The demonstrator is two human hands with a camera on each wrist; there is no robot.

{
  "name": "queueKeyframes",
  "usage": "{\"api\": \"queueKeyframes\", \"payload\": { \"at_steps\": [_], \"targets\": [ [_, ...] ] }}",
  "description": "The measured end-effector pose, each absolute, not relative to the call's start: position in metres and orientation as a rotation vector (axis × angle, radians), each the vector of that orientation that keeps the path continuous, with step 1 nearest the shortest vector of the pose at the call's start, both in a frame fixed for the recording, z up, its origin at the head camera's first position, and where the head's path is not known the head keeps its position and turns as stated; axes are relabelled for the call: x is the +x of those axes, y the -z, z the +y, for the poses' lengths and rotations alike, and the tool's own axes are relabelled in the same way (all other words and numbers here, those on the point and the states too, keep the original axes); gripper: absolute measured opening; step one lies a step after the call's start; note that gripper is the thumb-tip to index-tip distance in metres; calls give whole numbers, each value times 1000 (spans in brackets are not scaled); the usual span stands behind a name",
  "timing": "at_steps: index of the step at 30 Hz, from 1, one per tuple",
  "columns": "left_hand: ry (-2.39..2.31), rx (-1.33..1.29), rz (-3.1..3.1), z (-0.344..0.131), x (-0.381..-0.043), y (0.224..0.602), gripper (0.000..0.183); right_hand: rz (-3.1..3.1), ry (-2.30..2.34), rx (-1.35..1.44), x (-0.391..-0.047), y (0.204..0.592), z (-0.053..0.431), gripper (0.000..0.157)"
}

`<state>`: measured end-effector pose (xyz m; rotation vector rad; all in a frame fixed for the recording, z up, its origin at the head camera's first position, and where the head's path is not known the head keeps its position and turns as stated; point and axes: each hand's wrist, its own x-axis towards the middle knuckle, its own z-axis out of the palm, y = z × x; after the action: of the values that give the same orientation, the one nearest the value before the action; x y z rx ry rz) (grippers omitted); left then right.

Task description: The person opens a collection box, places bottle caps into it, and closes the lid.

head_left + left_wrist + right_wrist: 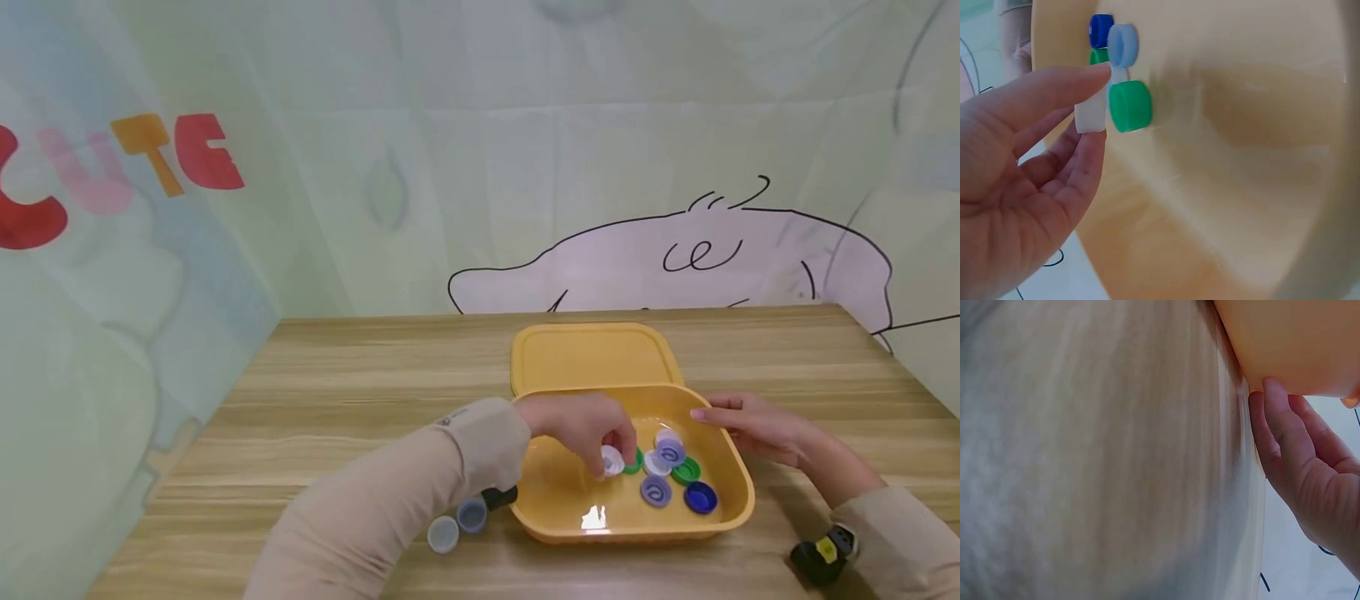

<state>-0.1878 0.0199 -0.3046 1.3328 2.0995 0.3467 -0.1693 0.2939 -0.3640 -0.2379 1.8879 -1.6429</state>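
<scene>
My left hand [588,425] reaches into a yellow plastic container [555,521] and pinches a white bottle cap [1090,115] between thumb and fingers. Beside that cap lies a green bottle cap [1130,106]. More bottle caps rest on the container floor to the right: a dark blue cap [701,497], a light purple cap [656,491], another green cap [686,471] and a few white and purple ones close together. At the container's right end, my right hand [765,429] holds the wall, thumb over the rim and fingers [1297,440] against the outside.
A yellow lid [596,354] lies flat behind the container on the wooden table [360,367]. Left of the container, partly beside my left sleeve, are a whitish cap [443,534] and a purple-blue cap [472,515]. A printed cloth [480,150] hangs behind the table.
</scene>
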Motion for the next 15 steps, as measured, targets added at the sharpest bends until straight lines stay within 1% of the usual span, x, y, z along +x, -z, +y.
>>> {"api": "queueKeyframes", "payload": {
  "at_steps": [6,15],
  "targets": [
    [-310,1282,2086,21,-188,308,27,1904,1629,-238,-170,363,293,46],
    [-296,1280,2070,18,-186,310,26,1893,1634,-239,-170,363,294,44]
  ]
}}
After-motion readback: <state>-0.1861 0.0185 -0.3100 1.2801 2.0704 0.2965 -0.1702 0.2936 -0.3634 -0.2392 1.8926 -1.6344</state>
